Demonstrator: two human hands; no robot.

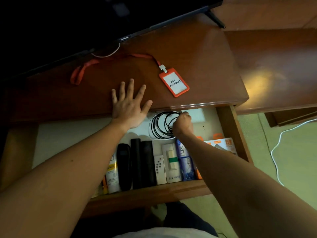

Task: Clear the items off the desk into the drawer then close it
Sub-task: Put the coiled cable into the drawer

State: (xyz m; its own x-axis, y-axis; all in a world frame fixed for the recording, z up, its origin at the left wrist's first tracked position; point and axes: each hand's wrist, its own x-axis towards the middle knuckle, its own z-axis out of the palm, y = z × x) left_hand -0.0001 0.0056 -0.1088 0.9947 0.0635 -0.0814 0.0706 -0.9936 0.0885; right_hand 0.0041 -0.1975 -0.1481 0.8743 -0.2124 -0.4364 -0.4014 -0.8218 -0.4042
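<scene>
While the drawer [228,133] stands pulled out below the desk [197,54], its white-lined floor is in plain view from the head camera. Desk: dark reddish wood, glossy top; a black television [77,18] stands along its far edge on a thin angled foot.

Drawer contents, front row, left to right: a white-and-yellow tube [112,176], a black remote [124,166], two black cylinders [143,164] side by side, a small white remote [160,169] with dark buttons, a white packet [172,163] with a green band, a purple soap box [186,160], and orange-and-white boxes [223,144] partly hidden behind the right forearm.

Left hand [128,103]: fingers straight and spread, palm down, resting flat on the desk's front edge, thumb reaching over the lip; it holds nothing.

Right hand [182,123]: inside the drawer near the back, fingers curled into a fist round the coiled black cable [161,125]. The coil lies on the drawer floor, with a white cable loop just outside it.

Orange badge holder [174,82], card reading "PAS PELAWAT", lies flat on the desk to the right of the left hand, not touching it. Its red lanyard [82,71] trails left across the desk toward the television.

White cord [276,152] snakes over the green floor at right.
</scene>
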